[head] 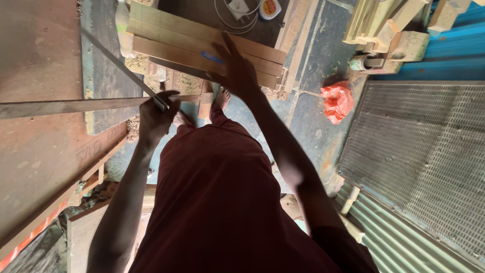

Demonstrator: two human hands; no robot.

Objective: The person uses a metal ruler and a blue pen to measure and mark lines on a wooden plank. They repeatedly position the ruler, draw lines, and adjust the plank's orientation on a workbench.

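I look straight down along my dark red garment to the floor. My left hand is closed around the corner of a metal framing square, whose long blade runs left over the reddish table and whose other arm angles up to the far left. My right hand reaches forward and holds a blue pen or marker against a stack of light wooden planks. The fingers hide the pen's tip. My bare feet show on the floor below the planks.
A red plastic bag lies on the floor to the right. A metal mesh panel and green corrugated sheet fill the right side. Cut wood pieces are piled at the top right. A white cable and small tub sit beyond the planks.
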